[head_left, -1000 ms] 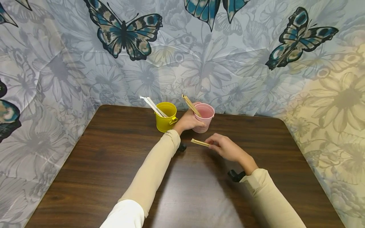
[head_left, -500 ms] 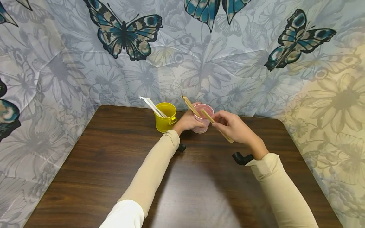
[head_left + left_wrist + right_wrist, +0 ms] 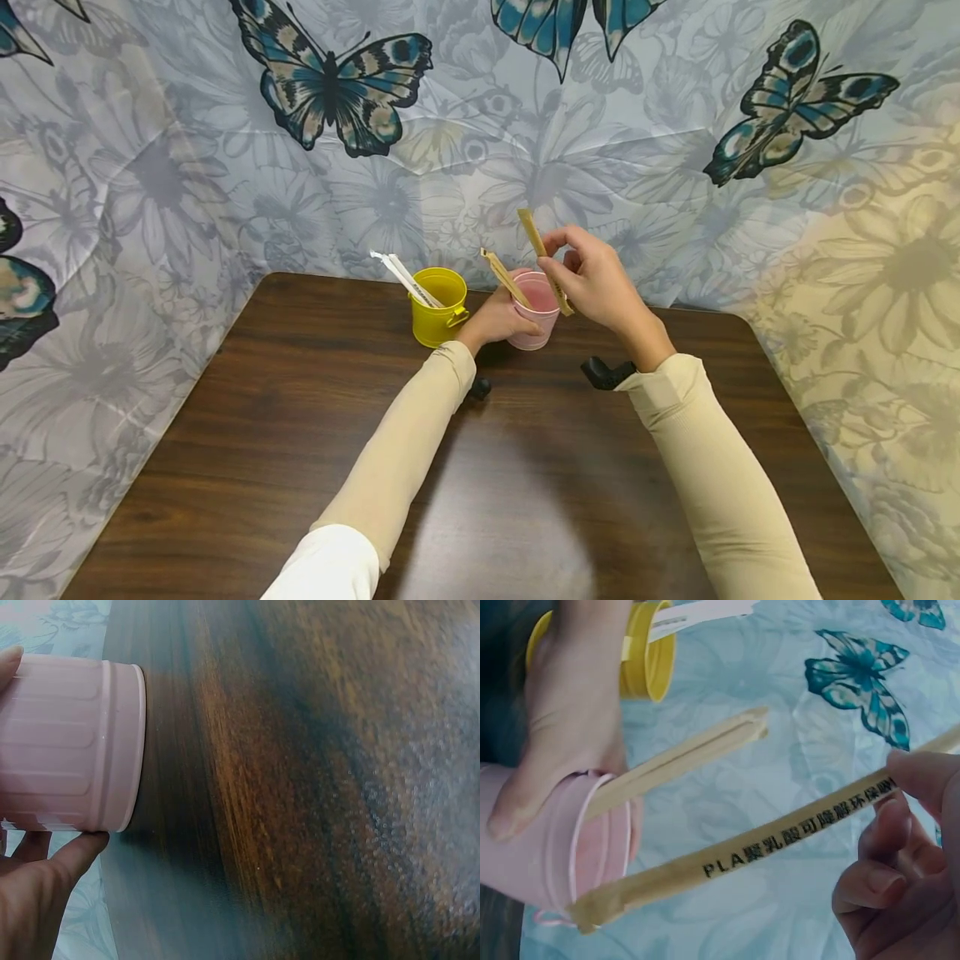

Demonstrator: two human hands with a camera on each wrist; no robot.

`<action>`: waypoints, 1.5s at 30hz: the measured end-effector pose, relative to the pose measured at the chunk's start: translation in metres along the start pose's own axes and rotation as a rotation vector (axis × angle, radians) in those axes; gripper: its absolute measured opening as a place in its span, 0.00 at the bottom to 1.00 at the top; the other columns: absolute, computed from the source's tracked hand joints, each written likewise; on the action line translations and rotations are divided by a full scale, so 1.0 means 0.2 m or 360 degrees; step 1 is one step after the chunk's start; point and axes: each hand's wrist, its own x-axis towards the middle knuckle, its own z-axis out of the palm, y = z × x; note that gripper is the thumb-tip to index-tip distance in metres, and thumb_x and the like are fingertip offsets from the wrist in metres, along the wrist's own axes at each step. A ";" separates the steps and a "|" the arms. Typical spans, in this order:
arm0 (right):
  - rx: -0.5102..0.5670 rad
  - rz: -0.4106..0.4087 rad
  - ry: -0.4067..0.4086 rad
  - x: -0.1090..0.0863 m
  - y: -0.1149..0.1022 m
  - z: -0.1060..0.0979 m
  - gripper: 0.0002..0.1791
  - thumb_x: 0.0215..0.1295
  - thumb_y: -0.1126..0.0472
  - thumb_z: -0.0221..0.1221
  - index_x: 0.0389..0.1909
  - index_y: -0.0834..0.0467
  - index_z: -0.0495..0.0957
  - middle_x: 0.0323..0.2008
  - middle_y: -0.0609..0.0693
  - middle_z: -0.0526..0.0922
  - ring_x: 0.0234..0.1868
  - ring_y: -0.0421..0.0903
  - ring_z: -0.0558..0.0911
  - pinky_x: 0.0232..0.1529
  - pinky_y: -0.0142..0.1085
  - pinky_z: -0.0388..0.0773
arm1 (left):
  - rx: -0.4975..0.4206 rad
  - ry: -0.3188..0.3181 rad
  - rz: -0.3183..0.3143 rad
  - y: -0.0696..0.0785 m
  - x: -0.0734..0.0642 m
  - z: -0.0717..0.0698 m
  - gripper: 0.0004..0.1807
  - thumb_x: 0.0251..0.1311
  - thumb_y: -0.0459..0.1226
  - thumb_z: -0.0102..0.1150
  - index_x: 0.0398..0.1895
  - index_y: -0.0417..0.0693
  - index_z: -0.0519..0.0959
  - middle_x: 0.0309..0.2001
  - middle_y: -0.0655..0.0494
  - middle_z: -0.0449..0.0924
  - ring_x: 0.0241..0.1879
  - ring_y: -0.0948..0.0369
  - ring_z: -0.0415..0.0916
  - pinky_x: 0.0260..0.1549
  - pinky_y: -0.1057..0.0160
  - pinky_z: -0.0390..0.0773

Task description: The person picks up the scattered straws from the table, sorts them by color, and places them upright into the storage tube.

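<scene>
At the back of the table, my left hand (image 3: 493,322) holds a small pink bucket (image 3: 534,332) from its left side, with the thumb across the front. Brown paper-wrapped straws (image 3: 504,277) lean out of that bucket to the left. My right hand (image 3: 596,279) pinches another paper-wrapped straw (image 3: 780,834) between thumb and fingers. The held straw slants over the bucket's right side, and its lower end overlaps the rim in the right wrist view. Dark printed characters run along its wrapper. In the left wrist view the pink bucket (image 3: 56,742) shows its ribbed wall beside my fingers.
A yellow bucket (image 3: 429,329) with a handle stands just left of the pink one, with white-wrapped straws (image 3: 397,272) leaning out of it. Behind the dark wooden table (image 3: 285,375) hangs a butterfly-patterned cloth (image 3: 600,167), close to both buckets.
My right hand has brought the straw up from near the tabletop to the pink bucket's right side and turned it steeper. My left hand stays on the bucket.
</scene>
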 end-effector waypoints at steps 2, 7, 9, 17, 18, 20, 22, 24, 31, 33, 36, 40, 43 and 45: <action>0.0001 0.0001 0.0026 0.04 0.00 0.02 0.07 0.71 0.63 0.62 0.46 0.59 0.79 0.33 0.51 0.80 0.16 0.38 0.68 0.17 0.27 0.64 | -0.0001 -0.0012 0.0003 0.00 0.00 0.00 0.56 0.42 0.22 0.77 0.76 0.35 0.55 0.67 0.33 0.71 0.66 0.40 0.71 0.69 0.52 0.73; -0.0020 0.0054 0.0027 0.10 0.04 0.07 0.08 0.72 0.63 0.61 0.48 0.59 0.78 0.42 0.54 0.82 0.17 0.40 0.69 0.19 0.28 0.65 | 0.0061 -0.0003 -0.0001 -0.01 0.02 0.01 0.56 0.42 0.23 0.77 0.76 0.40 0.57 0.68 0.40 0.72 0.64 0.46 0.73 0.69 0.54 0.73; -0.0027 0.0097 0.0000 0.11 0.07 0.09 0.08 0.72 0.63 0.61 0.48 0.60 0.77 0.43 0.55 0.83 0.17 0.40 0.70 0.20 0.28 0.67 | 0.0087 0.0014 -0.0020 -0.04 0.03 0.02 0.56 0.43 0.24 0.78 0.77 0.44 0.57 0.68 0.44 0.72 0.64 0.48 0.74 0.69 0.54 0.73; -0.0034 0.0222 -0.0142 0.08 0.15 0.18 0.09 0.71 0.63 0.62 0.50 0.59 0.78 0.45 0.56 0.85 0.19 0.38 0.73 0.20 0.29 0.69 | 0.0160 0.0037 -0.0022 -0.14 0.05 0.04 0.54 0.45 0.27 0.79 0.75 0.51 0.58 0.67 0.50 0.72 0.63 0.54 0.75 0.70 0.56 0.72; -0.0039 0.0230 -0.0146 0.07 0.15 0.19 0.09 0.71 0.63 0.62 0.50 0.59 0.78 0.45 0.55 0.85 0.19 0.38 0.73 0.20 0.30 0.69 | 0.0159 0.0033 -0.0015 -0.14 0.05 0.04 0.53 0.45 0.27 0.78 0.75 0.51 0.58 0.67 0.51 0.72 0.63 0.54 0.75 0.70 0.57 0.73; -0.0053 0.0230 -0.0149 0.07 0.16 0.19 0.09 0.71 0.63 0.62 0.50 0.58 0.78 0.45 0.55 0.85 0.20 0.39 0.73 0.21 0.30 0.69 | 0.0156 0.0029 -0.0006 -0.15 0.05 0.03 0.53 0.45 0.27 0.79 0.75 0.51 0.59 0.67 0.51 0.72 0.62 0.55 0.75 0.69 0.57 0.73; -0.0064 0.0220 -0.0155 0.07 0.17 0.20 0.09 0.71 0.63 0.62 0.49 0.58 0.77 0.45 0.55 0.85 0.21 0.42 0.72 0.22 0.32 0.69 | 0.0142 0.0024 0.0006 -0.15 0.06 0.03 0.53 0.45 0.26 0.78 0.75 0.51 0.60 0.67 0.51 0.73 0.61 0.55 0.76 0.68 0.58 0.74; -0.0075 0.0208 -0.0171 0.06 0.17 0.19 0.10 0.71 0.63 0.62 0.50 0.57 0.76 0.46 0.54 0.85 0.22 0.44 0.72 0.24 0.33 0.70 | 0.0133 0.0024 0.0017 -0.15 0.06 0.03 0.51 0.45 0.26 0.78 0.74 0.50 0.61 0.66 0.50 0.74 0.61 0.54 0.76 0.67 0.59 0.74; -0.0119 0.0217 -0.0229 0.03 0.19 0.19 0.17 0.72 0.61 0.61 0.58 0.60 0.74 0.50 0.58 0.83 0.31 0.50 0.75 0.35 0.39 0.72 | 0.0147 -0.0036 0.0038 -0.03 0.01 0.01 0.47 0.46 0.26 0.77 0.72 0.40 0.64 0.69 0.40 0.71 0.66 0.43 0.72 0.69 0.55 0.73; -0.0113 0.0250 -0.0252 0.02 0.19 0.19 0.18 0.72 0.60 0.61 0.60 0.60 0.74 0.51 0.58 0.82 0.31 0.50 0.75 0.35 0.39 0.73 | 0.0202 -0.0036 0.0032 0.00 -0.01 0.00 0.46 0.46 0.27 0.77 0.71 0.38 0.65 0.71 0.40 0.68 0.68 0.43 0.69 0.71 0.53 0.70; -0.0115 0.0279 -0.0285 0.00 0.20 0.20 0.18 0.73 0.61 0.59 0.61 0.60 0.73 0.52 0.58 0.81 0.31 0.49 0.75 0.33 0.38 0.73 | 0.0256 0.0012 0.0017 0.02 -0.02 0.00 0.48 0.45 0.28 0.78 0.72 0.38 0.65 0.73 0.41 0.64 0.70 0.44 0.68 0.74 0.52 0.68; -0.0112 0.0298 -0.0317 -0.03 0.22 0.19 0.19 0.74 0.61 0.57 0.62 0.60 0.72 0.52 0.57 0.81 0.28 0.48 0.73 0.29 0.37 0.72 | 0.0323 0.0133 -0.0057 -0.03 -0.01 0.03 0.57 0.44 0.29 0.79 0.78 0.42 0.56 0.76 0.46 0.62 0.70 0.48 0.69 0.74 0.53 0.67; -0.0125 0.0314 -0.0325 -0.05 0.23 0.18 0.19 0.74 0.62 0.57 0.63 0.59 0.72 0.52 0.56 0.81 0.28 0.48 0.72 0.29 0.38 0.71 | 0.0422 0.0207 -0.0139 -0.05 -0.01 0.05 0.61 0.44 0.32 0.80 0.80 0.43 0.51 0.80 0.47 0.55 0.72 0.49 0.67 0.75 0.53 0.65; -0.0139 0.0318 -0.0327 -0.06 0.24 0.18 0.19 0.74 0.63 0.57 0.62 0.59 0.73 0.52 0.56 0.81 0.29 0.48 0.72 0.30 0.39 0.71 | 0.0526 0.0231 -0.0187 -0.03 -0.01 0.05 0.59 0.44 0.34 0.81 0.79 0.42 0.54 0.80 0.46 0.53 0.74 0.48 0.64 0.76 0.51 0.64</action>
